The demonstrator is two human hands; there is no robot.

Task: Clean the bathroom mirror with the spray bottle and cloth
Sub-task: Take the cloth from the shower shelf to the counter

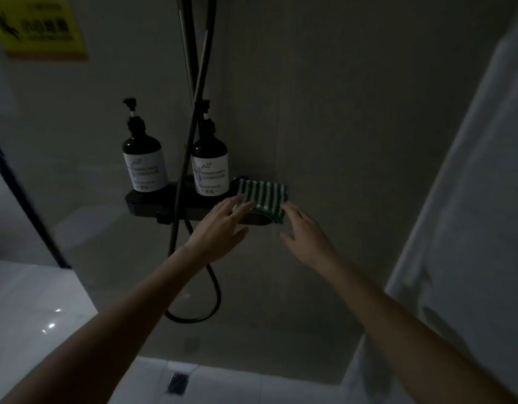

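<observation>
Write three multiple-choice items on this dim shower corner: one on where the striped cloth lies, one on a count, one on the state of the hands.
1. Where does the striped cloth lie?
A. On the right end of the black shelf
B. On the floor
C. Over the hose

2. How many pump bottles stand on the shelf?
A. One
B. Two
C. Four

3. How are the hands?
A. Both fists
B. Both hold bottles
C. Fingers extended at the cloth

Key: 1 A, it drapes over the shelf's right end, beside the right bottle. 2 B, the left bottle plus the right one. 3 C, the left hand and right hand reach with straight fingers.
</observation>
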